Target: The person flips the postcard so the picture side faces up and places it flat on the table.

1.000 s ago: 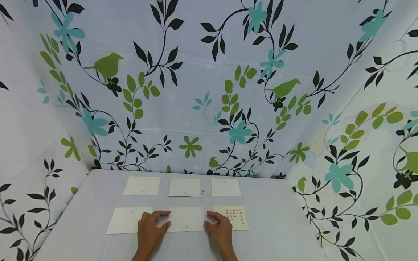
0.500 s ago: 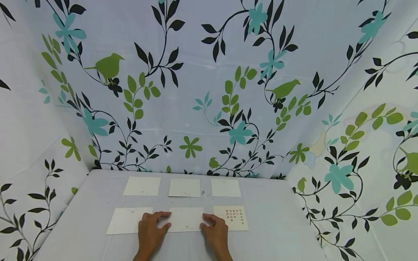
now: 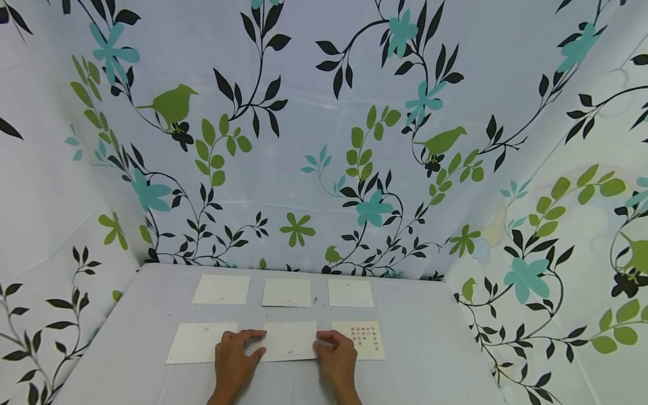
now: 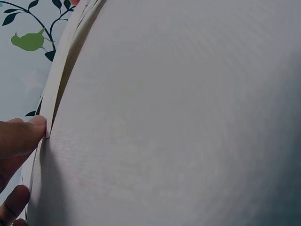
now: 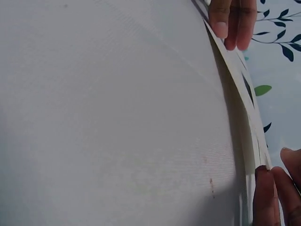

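A white paper card (image 3: 289,341) with a tiny mark near its front edge lies in the middle of the front row, between the hands. My left hand (image 3: 234,360) holds its left edge, thumb and fingers bent toward it. At the opposite edge, my right hand (image 3: 337,360) holds the card with thumb and fingertips. In the left wrist view, the left thumb (image 4: 35,126) meets the card's end, and a dark gap shows beneath the card (image 4: 66,70). The right wrist view has the right fingers (image 5: 265,193) at the other end, a similar gap under the edge.
Left of it lies a blank card (image 3: 194,343), partly behind the left hand. To the right is a card with rows of small reddish characters (image 3: 367,340). Behind are three pale cards (image 3: 221,289) in a row. Patterned cloth (image 3: 314,140) encloses the white table (image 3: 420,337).
My right hand has moved left to the middle card's right edge. The card's near right corner now looks slightly raised. My left hand has stayed almost in place.
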Action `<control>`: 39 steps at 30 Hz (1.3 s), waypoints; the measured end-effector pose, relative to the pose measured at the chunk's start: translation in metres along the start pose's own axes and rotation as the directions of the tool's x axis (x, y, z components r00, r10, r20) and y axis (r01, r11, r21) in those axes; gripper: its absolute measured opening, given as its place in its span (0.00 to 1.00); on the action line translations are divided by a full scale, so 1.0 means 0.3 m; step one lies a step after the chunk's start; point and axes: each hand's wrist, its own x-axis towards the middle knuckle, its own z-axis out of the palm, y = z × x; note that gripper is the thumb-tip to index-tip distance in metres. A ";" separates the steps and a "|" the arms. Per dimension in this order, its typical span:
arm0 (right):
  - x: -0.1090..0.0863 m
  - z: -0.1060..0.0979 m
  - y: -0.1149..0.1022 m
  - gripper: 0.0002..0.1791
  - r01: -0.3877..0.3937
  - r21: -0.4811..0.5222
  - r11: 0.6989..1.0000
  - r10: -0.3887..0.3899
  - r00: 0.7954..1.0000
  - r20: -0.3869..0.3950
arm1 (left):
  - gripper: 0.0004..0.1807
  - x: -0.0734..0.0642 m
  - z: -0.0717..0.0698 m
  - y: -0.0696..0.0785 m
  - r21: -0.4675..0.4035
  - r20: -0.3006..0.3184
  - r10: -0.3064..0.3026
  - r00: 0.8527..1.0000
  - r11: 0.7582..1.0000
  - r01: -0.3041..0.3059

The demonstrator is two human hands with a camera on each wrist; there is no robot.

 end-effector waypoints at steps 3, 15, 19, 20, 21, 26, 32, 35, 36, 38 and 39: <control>0.011 -0.004 -0.004 0.13 -0.022 0.019 1.000 0.021 1.000 0.008 | 0.21 0.001 0.001 -0.004 0.000 0.009 0.004 1.000 1.000 -0.004; 0.033 -0.020 0.007 0.09 -0.119 0.149 0.982 0.096 0.983 0.158 | 0.18 0.001 -0.014 -0.008 -0.009 0.054 -0.022 0.998 1.000 0.023; 0.036 -0.027 0.007 0.10 -0.156 0.197 0.968 0.125 0.979 0.164 | 0.16 0.007 -0.028 -0.003 -0.040 0.041 -0.034 0.999 0.999 0.035; 0.037 -0.027 0.009 0.10 -0.173 0.211 0.962 0.139 0.976 0.166 | 0.15 0.010 -0.030 -0.003 -0.045 0.037 -0.035 0.999 0.998 0.037; 0.039 -0.027 0.011 0.10 -0.182 0.222 0.958 0.146 0.975 0.167 | 0.15 0.013 -0.033 -0.002 -0.051 0.036 -0.034 0.999 0.998 0.035; 0.040 -0.027 0.011 0.11 -0.220 0.258 0.941 0.178 0.968 0.175 | 0.13 0.033 -0.049 0.003 -0.087 0.076 -0.068 0.995 0.993 0.074; 0.034 -0.033 -0.007 0.11 -0.230 0.277 0.933 0.180 0.964 0.196 | 0.11 0.044 -0.077 0.014 -0.126 0.117 -0.101 0.988 0.985 0.116; 0.033 -0.038 -0.009 0.12 -0.217 0.289 0.932 0.158 0.964 0.214 | 0.11 0.046 -0.089 0.020 -0.121 0.101 -0.090 0.991 0.987 0.103; 0.034 -0.040 -0.010 0.12 -0.211 0.290 0.933 0.149 0.964 0.221 | 0.11 0.047 -0.092 0.022 -0.119 0.092 -0.084 0.992 0.988 0.094; 0.036 -0.044 -0.010 0.12 -0.203 0.292 0.935 0.134 0.962 0.238 | 0.11 0.049 -0.098 0.026 -0.115 0.080 -0.080 0.994 0.989 0.089; 0.037 -0.047 -0.012 0.12 -0.200 0.294 0.935 0.128 0.960 0.248 | 0.12 0.050 -0.102 0.029 -0.114 0.072 -0.079 0.994 0.990 0.087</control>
